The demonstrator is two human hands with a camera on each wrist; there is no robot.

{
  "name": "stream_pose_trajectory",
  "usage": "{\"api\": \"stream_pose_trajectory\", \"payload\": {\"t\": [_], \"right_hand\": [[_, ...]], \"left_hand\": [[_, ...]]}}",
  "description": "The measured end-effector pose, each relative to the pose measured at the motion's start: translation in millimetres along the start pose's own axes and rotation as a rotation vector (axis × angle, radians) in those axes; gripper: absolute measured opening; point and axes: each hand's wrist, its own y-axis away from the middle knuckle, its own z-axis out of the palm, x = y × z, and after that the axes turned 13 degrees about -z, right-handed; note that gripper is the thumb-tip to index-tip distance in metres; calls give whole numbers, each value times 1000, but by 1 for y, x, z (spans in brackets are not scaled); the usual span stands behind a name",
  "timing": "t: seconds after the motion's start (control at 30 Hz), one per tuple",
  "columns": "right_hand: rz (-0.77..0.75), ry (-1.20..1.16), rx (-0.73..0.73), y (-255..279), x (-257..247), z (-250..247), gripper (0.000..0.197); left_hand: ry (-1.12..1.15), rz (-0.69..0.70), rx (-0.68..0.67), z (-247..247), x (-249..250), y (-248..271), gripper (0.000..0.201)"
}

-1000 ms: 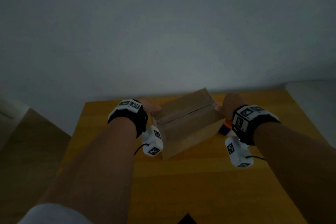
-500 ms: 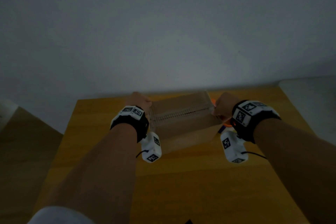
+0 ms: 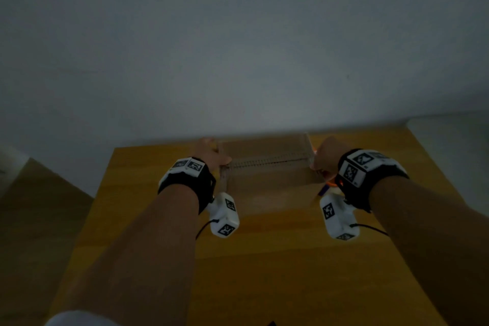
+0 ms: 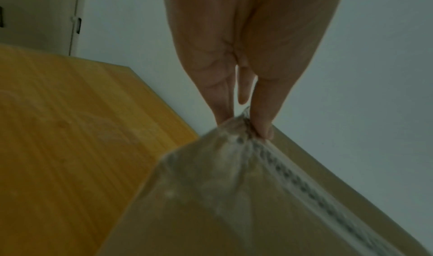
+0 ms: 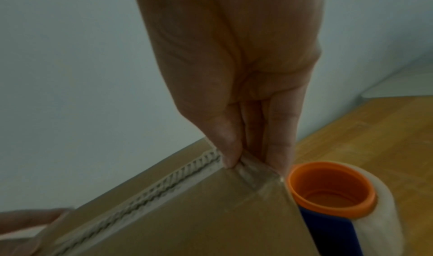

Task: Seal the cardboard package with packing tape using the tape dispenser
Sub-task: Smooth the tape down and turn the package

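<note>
Pinching the cardboard package (image 3: 267, 167) at opposite ends, the left hand (image 4: 246, 56) and right hand (image 5: 234, 65) held it by curled fingers on the wooden surface (image 3: 264, 259), beside the tape dispenser (image 5: 332, 191).

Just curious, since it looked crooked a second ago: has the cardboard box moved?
Yes. The cardboard box, held at both ends, has turned from a skewed angle to sit roughly square with the table edges, nearer the back wall.
</note>
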Motion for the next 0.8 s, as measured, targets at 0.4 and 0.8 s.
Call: {"api": "stream_pose_trajectory", "payload": {"t": [0.4, 0.8], "right_hand": [[70, -198, 66, 10, 0, 4, 42], [-73, -382, 138, -18, 1, -30, 31]], "left_hand": [[29, -180, -334, -13, -19, 26, 49], [19, -16, -88, -16, 19, -13, 20]]}}
